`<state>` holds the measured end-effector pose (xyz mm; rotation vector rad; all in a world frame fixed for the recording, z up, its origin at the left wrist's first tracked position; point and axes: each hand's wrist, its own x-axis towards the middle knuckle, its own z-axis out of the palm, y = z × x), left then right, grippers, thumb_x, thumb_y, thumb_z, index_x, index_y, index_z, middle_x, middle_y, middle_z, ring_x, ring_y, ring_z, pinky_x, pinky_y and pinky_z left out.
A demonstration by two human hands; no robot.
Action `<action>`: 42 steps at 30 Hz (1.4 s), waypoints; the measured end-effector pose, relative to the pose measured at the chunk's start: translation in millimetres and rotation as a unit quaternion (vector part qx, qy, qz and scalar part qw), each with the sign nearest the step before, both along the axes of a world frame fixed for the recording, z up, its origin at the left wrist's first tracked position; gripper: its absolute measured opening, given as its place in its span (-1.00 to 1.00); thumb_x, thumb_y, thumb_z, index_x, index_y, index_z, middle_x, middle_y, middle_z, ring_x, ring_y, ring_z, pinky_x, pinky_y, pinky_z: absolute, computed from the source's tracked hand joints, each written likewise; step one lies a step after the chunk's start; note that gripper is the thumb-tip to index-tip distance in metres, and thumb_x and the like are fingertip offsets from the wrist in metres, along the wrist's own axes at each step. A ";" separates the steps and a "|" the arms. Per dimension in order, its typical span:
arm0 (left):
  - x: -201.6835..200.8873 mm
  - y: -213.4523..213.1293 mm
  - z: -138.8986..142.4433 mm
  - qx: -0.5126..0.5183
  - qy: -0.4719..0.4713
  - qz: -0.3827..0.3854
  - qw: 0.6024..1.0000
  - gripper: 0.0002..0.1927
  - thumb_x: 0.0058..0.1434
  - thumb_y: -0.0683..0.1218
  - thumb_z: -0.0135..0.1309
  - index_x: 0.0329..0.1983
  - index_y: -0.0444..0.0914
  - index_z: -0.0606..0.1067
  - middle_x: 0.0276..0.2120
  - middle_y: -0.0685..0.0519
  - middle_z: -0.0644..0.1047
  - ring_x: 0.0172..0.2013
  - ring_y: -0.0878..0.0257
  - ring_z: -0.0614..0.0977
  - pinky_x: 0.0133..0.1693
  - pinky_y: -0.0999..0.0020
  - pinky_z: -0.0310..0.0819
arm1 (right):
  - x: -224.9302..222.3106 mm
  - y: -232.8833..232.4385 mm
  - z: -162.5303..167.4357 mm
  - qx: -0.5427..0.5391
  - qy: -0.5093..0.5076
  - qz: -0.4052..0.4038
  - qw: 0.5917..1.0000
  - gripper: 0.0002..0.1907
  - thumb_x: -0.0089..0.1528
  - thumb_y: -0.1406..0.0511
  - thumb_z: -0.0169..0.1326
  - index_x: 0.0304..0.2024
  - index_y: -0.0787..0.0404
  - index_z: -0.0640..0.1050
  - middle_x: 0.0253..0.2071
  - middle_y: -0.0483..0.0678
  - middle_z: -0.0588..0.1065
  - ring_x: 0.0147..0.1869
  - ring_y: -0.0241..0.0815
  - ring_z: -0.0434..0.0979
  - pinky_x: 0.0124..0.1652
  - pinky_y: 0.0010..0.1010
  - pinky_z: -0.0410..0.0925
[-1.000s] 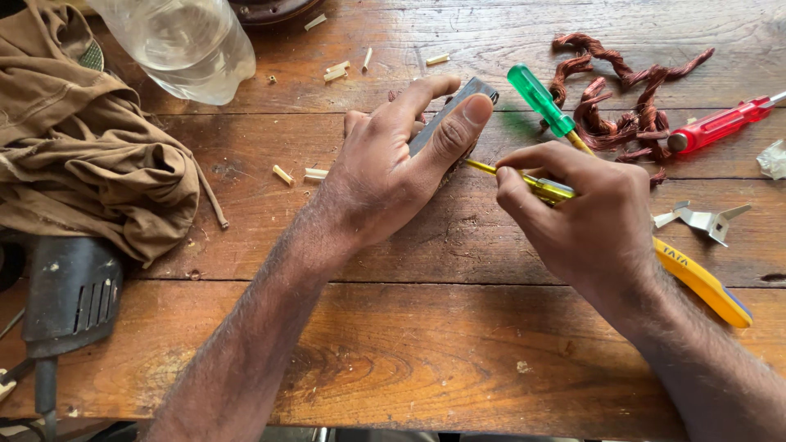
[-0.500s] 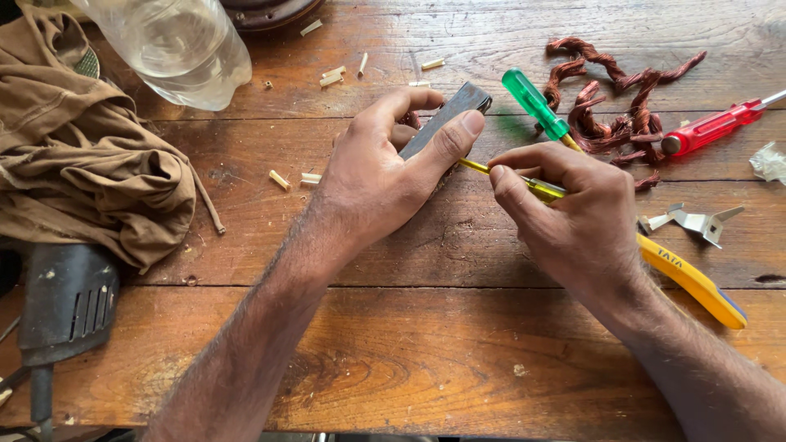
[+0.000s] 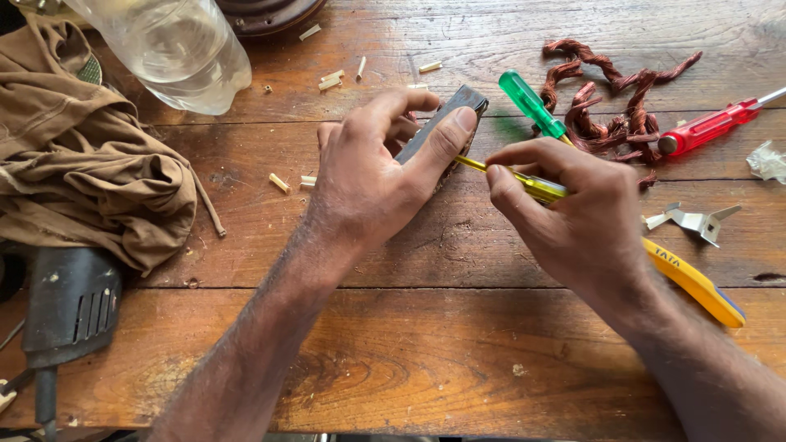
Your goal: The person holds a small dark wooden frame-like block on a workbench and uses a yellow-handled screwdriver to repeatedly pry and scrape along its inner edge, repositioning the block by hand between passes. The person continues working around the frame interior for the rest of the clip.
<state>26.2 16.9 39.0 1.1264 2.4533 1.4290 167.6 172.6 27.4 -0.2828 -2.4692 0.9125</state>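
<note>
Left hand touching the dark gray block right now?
Touching. The head view shows the left hand wrapped around the dark gray block: the thumb lies pressed along its top face and fingers curl over its far side, with no gap visible.

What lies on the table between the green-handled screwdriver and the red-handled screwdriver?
In the head view, a tangle of reddish-brown copper wire lies between the green-handled screwdriver and the red-handled screwdriver.
</note>
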 end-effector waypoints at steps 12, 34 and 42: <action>-2.0 1.3 -3.6 -0.045 0.052 -0.030 0.997 -0.18 0.31 0.47 -0.20 0.25 -0.25 0.51 -0.14 -0.03 0.69 0.00 0.17 0.68 0.28 0.08 0.03 | 0.2 0.0 -2.3 0.106 0.006 0.005 0.994 -0.82 0.30 0.30 0.22 -0.10 0.27 0.66 -0.19 0.04 0.67 -0.18 -0.18 0.72 -0.19 -0.38 0.57; -27.2 23.7 -61.6 0.036 0.002 -0.080 0.996 0.07 0.29 0.67 -0.52 0.32 -0.22 0.46 -0.32 0.03 0.70 -0.27 0.18 0.72 0.02 -0.35 0.22 | -30.9 53.3 -116.6 -0.117 -0.057 -0.017 0.991 -0.61 0.50 0.17 -0.06 0.13 0.38 0.51 -0.34 -0.01 0.42 -0.44 -0.27 0.36 -0.53 -0.39 0.31; -29.8 22.1 -71.3 0.042 0.087 -0.046 0.994 -0.11 0.35 0.59 -0.42 0.20 -0.15 0.53 -0.37 0.15 0.66 -0.44 0.36 0.65 -0.23 0.05 0.37 | -44.8 83.7 -162.0 -0.056 -0.109 -0.045 0.991 -0.53 0.59 0.07 -0.14 0.14 0.40 0.46 -0.40 0.08 0.40 -0.56 -0.15 0.39 -0.57 -0.33 0.39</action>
